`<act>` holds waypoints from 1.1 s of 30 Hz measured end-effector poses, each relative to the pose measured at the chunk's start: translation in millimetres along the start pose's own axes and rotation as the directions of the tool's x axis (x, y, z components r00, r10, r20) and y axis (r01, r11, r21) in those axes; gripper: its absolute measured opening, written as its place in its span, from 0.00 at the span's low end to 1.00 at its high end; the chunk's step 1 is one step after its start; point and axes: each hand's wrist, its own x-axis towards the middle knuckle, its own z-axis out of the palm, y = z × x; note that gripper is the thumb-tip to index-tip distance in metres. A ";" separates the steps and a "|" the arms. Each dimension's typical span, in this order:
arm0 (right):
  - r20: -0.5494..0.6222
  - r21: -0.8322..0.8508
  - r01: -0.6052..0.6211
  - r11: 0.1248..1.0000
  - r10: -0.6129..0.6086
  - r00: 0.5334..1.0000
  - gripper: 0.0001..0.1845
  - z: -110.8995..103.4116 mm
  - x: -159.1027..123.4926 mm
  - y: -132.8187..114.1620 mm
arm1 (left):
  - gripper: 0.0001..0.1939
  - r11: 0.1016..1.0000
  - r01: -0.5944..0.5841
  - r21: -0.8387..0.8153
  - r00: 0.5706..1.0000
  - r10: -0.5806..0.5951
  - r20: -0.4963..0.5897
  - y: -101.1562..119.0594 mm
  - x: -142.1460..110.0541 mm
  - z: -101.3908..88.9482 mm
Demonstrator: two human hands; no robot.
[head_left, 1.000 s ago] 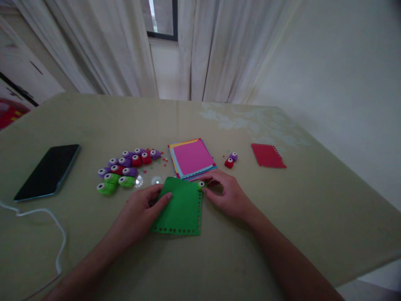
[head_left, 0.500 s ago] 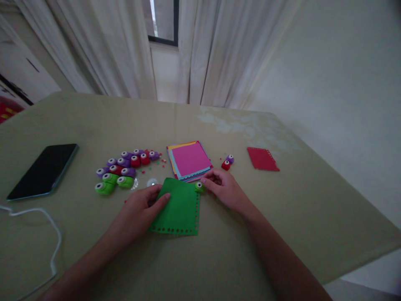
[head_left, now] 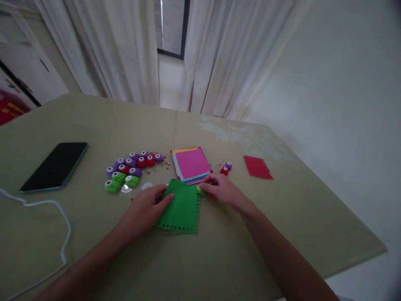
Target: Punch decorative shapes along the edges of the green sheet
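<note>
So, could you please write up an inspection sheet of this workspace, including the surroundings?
Surface: table under a pale green covering, whitish floral pattern towards the far right.
Things in use: green sheet, holes along its right and near edges; green punch at its far right corner.
Hands: left hand holds the sheet; right hand has its fingertips at the punch.
Other items: coloured punches, sheet stack, red sheet, tablet.
Clutter: tiny scraps, mostly near the punches.
Cables: white cable at near left; its ends are out of view.
Surroundings: curtains, window, plain wall.
</note>
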 end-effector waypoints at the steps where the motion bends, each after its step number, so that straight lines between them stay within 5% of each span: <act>1: 0.004 0.004 -0.001 1.000 0.001 1.000 0.11 -0.1 -0.2 -0.7 | 0.17 1.000 -0.003 0.012 1.000 0.003 -0.004 0.3 0.0 0.1; 17: 0.079 0.006 -0.162 0.987 0.161 0.984 0.12 -7.5 -0.7 -18.3 | 0.15 0.998 -0.040 0.043 0.999 0.041 -0.014 6.1 2.0 -0.6; 33: 0.140 -0.194 -0.256 0.947 0.285 0.948 0.09 -8.5 8.5 -37.7 | 0.16 0.995 -0.053 0.082 0.999 0.052 0.014 0.5 5.3 1.5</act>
